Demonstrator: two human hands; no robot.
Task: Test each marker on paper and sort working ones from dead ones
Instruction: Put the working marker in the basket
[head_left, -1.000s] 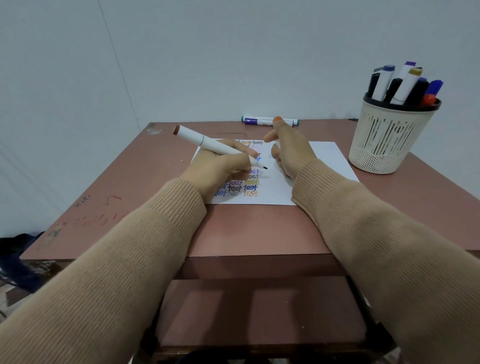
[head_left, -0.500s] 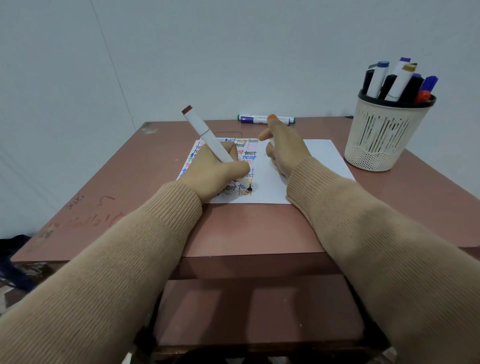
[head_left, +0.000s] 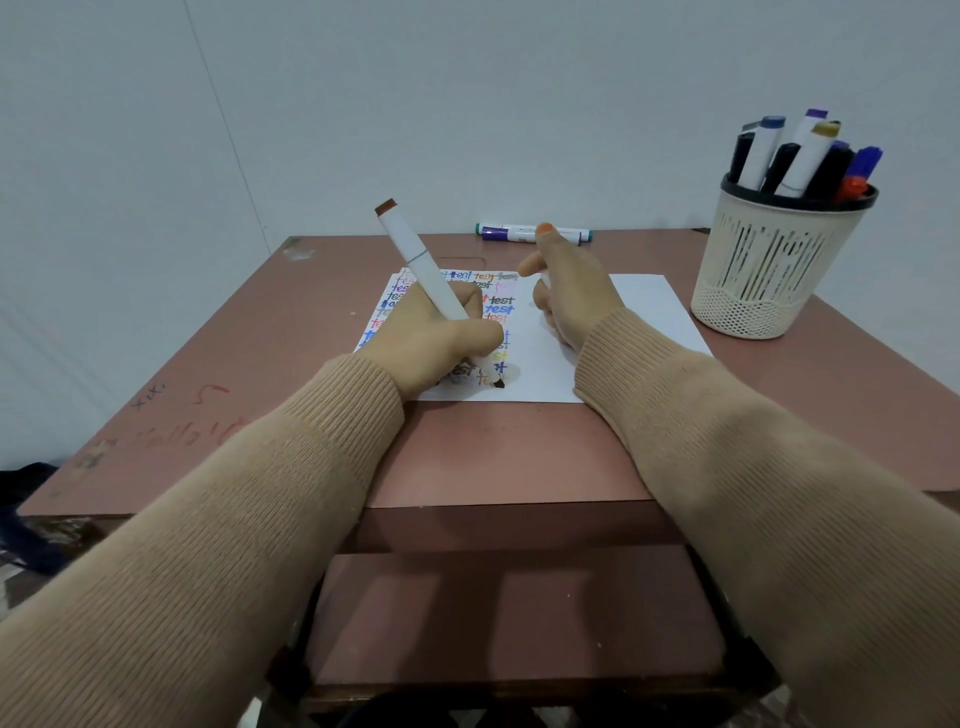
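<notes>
My left hand (head_left: 436, 343) grips a white marker (head_left: 415, 260) with a brown end, held steeply. Its dark tip touches the white paper (head_left: 644, 306) near the front edge, below rows of coloured "test" words. My right hand (head_left: 576, 291) rests on the paper beside it, fingers curled round a small cap (head_left: 544, 228) whose orange top sticks out above the thumb. A cream mesh cup (head_left: 769, 270) at the right holds several markers.
Two markers (head_left: 509, 232), one purple-capped and one with teal ends, lie at the far edge of the pink desk (head_left: 260, 364). A wall stands right behind the desk. Scribbles mark the desk's left side, and a lower shelf shows beneath.
The marker in my left hand swung from nearly level to steep, and its tip came down onto the paper near the front edge. My right hand stayed in place with the cap.
</notes>
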